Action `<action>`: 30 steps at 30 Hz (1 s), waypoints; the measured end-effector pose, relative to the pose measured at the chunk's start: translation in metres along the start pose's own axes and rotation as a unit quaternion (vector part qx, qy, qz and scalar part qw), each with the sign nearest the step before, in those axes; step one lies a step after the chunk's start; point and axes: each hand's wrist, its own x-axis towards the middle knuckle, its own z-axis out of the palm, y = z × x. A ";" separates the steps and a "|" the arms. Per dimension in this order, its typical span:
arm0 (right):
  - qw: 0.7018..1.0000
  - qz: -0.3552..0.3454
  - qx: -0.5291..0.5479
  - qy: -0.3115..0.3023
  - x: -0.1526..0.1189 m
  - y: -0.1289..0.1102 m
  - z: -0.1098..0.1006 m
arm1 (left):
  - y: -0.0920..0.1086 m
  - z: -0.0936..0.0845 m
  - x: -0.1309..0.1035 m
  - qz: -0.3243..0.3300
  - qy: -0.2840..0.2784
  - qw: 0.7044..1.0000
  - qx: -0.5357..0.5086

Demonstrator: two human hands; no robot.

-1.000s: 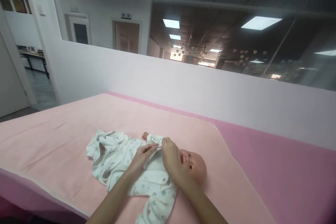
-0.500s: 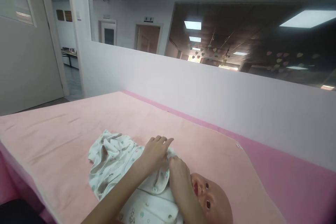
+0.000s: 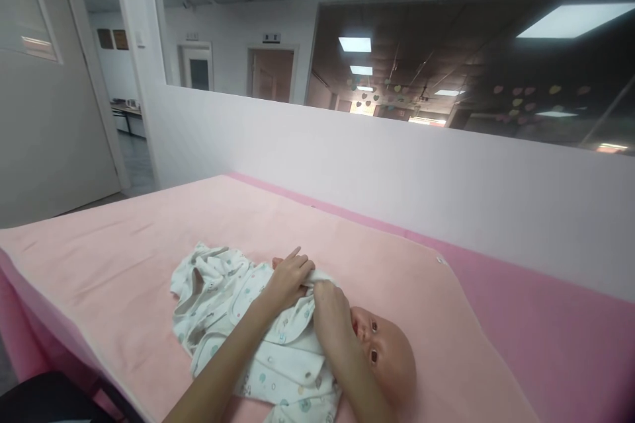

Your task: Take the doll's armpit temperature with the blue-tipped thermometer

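Note:
A baby doll (image 3: 391, 350) lies on its back, head to the right, wearing a white patterned baby garment (image 3: 282, 370) with snap buttons. My left hand (image 3: 290, 279) is curled over the sleeve area at the doll's far side, one finger sticking up and the fingertips partly hidden. Just beyond it a small doll's hand (image 3: 276, 263) peeks out. Beside the doll's chin, my right hand (image 3: 331, 304) is closed on the garment near the collar and shoulder, knuckles up. The garment's lower part spreads loosely to the left, wrinkled.
A pink padded sheet (image 3: 149, 225) covers the table under the doll. Behind it runs a white half-wall (image 3: 347, 152) with a window above. A door (image 3: 54, 112) stands at the left. Something black (image 3: 49, 400) shows at the lower left corner.
My left hand has drawn its spread fingers in over the sleeve, and the doll's hand now shows beyond it. My right hand stays by the collar. The view has shifted slightly.

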 end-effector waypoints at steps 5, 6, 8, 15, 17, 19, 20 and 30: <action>0.999 -0.050 -0.011 -0.012 -0.005 0.005 -0.005 | 0.005 -0.003 -0.003 -0.062 -0.071 0.996 -0.009; 0.998 -0.065 -0.015 -0.017 -0.007 0.005 -0.007 | 0.005 -0.002 -0.003 -0.071 -0.072 0.995 -0.009; 0.996 -0.090 -0.021 -0.021 -0.013 0.008 -0.013 | 0.005 -0.001 -0.004 -0.086 -0.075 0.993 -0.015; 0.978 -0.128 0.140 -0.085 -0.018 0.050 -0.033 | 0.001 0.001 -0.004 -0.112 -0.127 0.985 -0.024; 0.964 -0.103 0.222 -0.101 -0.010 0.071 -0.031 | 0.000 0.001 -0.003 -0.110 -0.136 0.984 -0.018; 0.949 -0.071 0.286 -0.114 0.000 0.091 -0.025 | -0.001 0.001 -0.003 -0.105 -0.142 0.984 -0.019; 0.938 -0.067 0.314 -0.128 0.004 0.099 -0.021 | -0.002 0.002 -0.002 -0.103 -0.145 0.984 -0.021; 0.888 -0.109 0.412 -0.174 0.012 0.122 -0.005 | -0.004 0.001 -0.001 -0.100 -0.161 0.982 -0.023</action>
